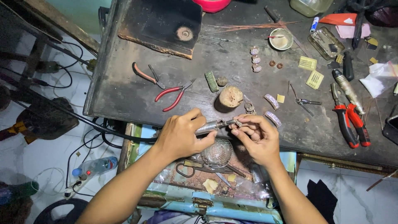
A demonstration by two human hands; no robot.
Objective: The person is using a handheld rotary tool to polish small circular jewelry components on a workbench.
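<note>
My left hand (182, 135) grips a slim metal rotary handpiece (213, 125), its black flexible cable trailing off to the left. Its tip meets a small sparkling ring (238, 122) pinched between the fingers of my right hand (257, 139). Both hands hover at the front edge of a dark, worn workbench (137, 99), above an open drawer (207, 178). A wire mesh strainer (217, 152) sits in the drawer right under the hands.
On the bench lie red-handled pliers (172, 96), a round wooden peg (230, 97), stone-set bands (272, 101), tweezers (306, 101), red cutters (352, 124) and a small bowl (281, 39). A plastic bottle (95, 166) and cables lie on the tiled floor at left.
</note>
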